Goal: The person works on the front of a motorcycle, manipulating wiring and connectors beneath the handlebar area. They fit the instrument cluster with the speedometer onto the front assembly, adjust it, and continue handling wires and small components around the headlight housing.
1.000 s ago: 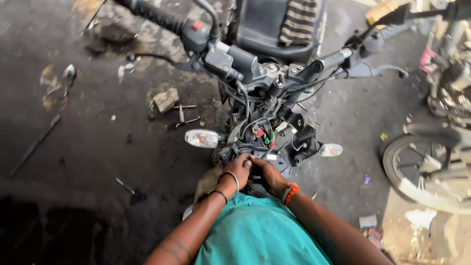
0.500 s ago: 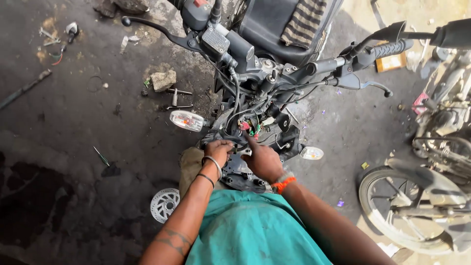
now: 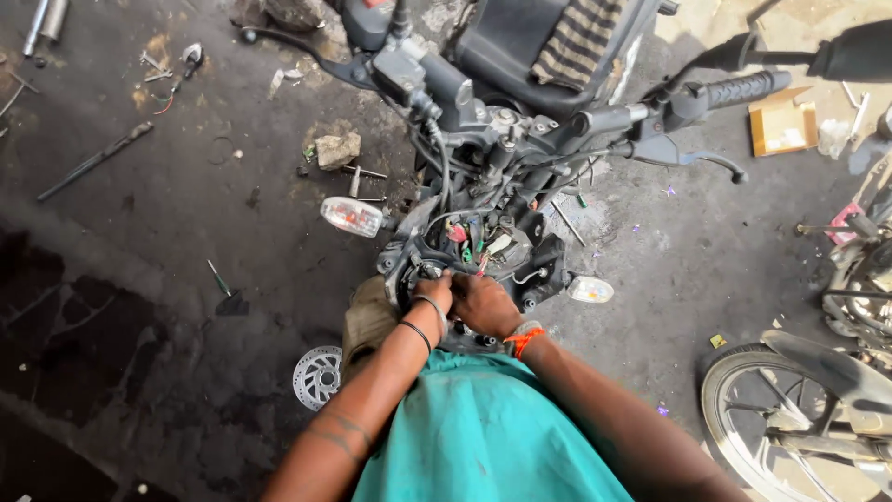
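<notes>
At the motorcycle's stripped front, my left hand (image 3: 435, 290) and right hand (image 3: 483, 305) curl into the exposed wiring cluster (image 3: 474, 244); what they grip, I cannot tell. The headlight is off, both turn signals hang, wiring looks unfinished.

The motorcycle's open headlight housing (image 3: 483, 256), black and facing down, exposes tangled coloured wires (image 3: 474, 237).

I see a matt, grimy concrete floor (image 3: 139, 279), glossy clear plastic on the turn signal (image 3: 351, 216), ribbed black rubber on the handlebar sleeve (image 3: 739, 89), dull bare metal on the brake disc (image 3: 318, 376), and striped cloth (image 3: 576, 42) far off.
</notes>
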